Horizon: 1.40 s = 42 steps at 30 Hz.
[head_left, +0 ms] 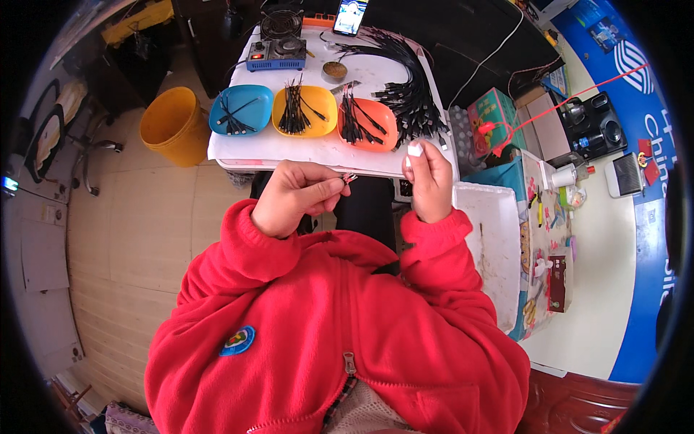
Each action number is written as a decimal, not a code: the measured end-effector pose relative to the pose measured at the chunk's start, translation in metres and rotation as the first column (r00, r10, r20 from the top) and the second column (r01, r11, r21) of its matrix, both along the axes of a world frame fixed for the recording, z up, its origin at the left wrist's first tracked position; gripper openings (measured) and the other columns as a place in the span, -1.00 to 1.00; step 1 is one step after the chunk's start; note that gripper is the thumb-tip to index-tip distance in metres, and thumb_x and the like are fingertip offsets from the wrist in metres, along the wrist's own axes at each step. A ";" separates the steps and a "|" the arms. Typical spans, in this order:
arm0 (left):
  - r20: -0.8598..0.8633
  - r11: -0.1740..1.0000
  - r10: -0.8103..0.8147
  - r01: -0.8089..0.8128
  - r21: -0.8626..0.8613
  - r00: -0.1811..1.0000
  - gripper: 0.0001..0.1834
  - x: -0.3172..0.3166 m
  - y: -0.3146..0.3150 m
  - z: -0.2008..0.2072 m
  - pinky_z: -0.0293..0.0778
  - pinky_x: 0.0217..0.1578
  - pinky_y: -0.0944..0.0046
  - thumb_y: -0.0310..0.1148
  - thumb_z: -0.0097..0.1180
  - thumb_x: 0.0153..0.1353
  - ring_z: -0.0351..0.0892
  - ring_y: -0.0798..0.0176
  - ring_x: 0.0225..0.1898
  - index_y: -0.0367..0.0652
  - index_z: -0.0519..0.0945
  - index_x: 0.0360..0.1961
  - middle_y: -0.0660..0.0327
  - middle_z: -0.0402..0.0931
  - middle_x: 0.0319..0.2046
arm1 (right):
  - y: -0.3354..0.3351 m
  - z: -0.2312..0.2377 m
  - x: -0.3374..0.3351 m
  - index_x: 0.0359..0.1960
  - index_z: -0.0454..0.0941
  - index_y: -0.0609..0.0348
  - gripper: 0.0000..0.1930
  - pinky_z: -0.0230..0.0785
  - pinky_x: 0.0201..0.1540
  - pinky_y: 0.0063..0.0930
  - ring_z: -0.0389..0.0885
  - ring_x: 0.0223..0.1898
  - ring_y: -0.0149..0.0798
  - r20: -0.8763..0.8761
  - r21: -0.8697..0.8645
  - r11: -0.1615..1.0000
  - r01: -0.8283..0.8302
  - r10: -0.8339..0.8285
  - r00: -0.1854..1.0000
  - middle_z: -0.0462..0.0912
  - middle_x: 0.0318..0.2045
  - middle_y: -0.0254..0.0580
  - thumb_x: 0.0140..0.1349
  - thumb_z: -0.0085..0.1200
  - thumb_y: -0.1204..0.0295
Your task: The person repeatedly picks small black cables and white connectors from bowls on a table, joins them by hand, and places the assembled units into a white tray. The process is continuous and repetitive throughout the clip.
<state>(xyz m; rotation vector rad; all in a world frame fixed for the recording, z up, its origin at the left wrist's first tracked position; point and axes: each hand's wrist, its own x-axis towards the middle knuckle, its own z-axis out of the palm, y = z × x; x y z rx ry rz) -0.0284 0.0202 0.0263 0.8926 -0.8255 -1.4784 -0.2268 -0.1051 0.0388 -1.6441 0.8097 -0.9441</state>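
My left hand (298,194) is closed, pinching a small bunch of wire ends (350,178) with red and white insulation; the rest of it is hidden by my fingers. In my right hand (432,184) a small white piece (414,151) is held between thumb and fingers; its exact kind is too small to tell. Both hands are raised in front of the table's near edge. Just beyond them stand a blue plate (264,96), a yellow plate (330,107) and an orange plate (390,121), each holding short black cables.
A large bundle of black cables (412,79) lies on the white-covered table's right side. At the back are a blue heater (269,64), a small round tin (334,71) and a phone (350,17). A yellow bucket (172,126) stands left; a white tray (486,189) sits right.
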 end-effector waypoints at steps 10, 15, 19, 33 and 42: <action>-0.006 0.967 -0.251 0.251 0.039 0.968 -0.83 -0.003 0.000 0.007 0.10 -0.61 0.54 -0.49 0.07 0.29 0.28 0.54 -0.59 -0.41 0.62 -0.30 0.27 0.46 -0.60 | 0.024 0.025 -0.012 -0.27 0.61 0.25 -0.72 0.44 -0.29 -0.42 0.57 -0.33 -0.19 -0.289 -0.704 0.589 -0.398 0.275 0.917 0.58 -0.27 -0.18 -0.10 0.26 0.64; 0.045 0.966 -0.257 0.255 0.036 0.965 -0.82 -0.003 0.001 0.008 0.23 -0.56 0.55 -0.47 0.06 0.30 0.33 0.54 -0.56 -0.41 0.62 -0.28 0.29 0.47 -0.58 | 0.026 0.028 -0.003 -0.37 0.55 0.26 -0.74 0.41 -0.35 -0.40 0.55 -0.36 -0.17 -0.274 -0.737 0.551 -0.392 0.287 0.918 0.56 -0.38 -0.19 -0.18 0.23 0.70; 0.217 0.993 -0.107 0.117 -0.033 0.970 -0.84 -0.012 0.005 0.005 0.29 -0.57 0.47 -0.47 0.06 0.29 0.39 0.46 -0.59 -0.35 0.62 -0.33 0.27 0.51 -0.57 | 0.024 0.021 -0.004 -0.36 0.51 0.26 -0.71 0.36 -0.38 -0.40 0.50 -0.41 -0.15 -0.304 -0.750 0.532 -0.393 0.251 0.919 0.53 -0.41 -0.16 -0.19 0.23 0.71; 0.636 0.832 0.362 0.071 -0.550 0.681 -0.90 -0.016 -0.010 -0.009 0.44 -0.52 0.28 -0.58 0.14 0.13 0.53 0.24 -0.57 -0.32 0.60 -0.31 0.13 0.52 -0.57 | 0.028 0.005 -0.022 -0.19 0.52 0.25 -0.81 0.37 -0.27 -0.53 0.51 -0.31 -0.41 -0.286 -0.281 0.909 -0.309 0.228 0.931 0.55 -0.27 -0.25 0.17 0.20 0.51; 0.673 0.788 0.454 0.090 -0.609 0.583 -0.83 -0.022 -0.006 -0.011 0.43 -0.52 0.31 -0.57 0.13 0.06 0.52 0.23 -0.57 -0.35 0.59 -0.28 0.15 0.51 -0.55 | 0.029 0.000 -0.011 -0.25 0.52 0.21 -0.76 0.36 -0.31 -0.40 0.50 -0.39 -0.22 -0.362 -0.829 0.464 -0.312 -0.020 0.932 0.52 -0.40 -0.24 0.00 0.21 0.53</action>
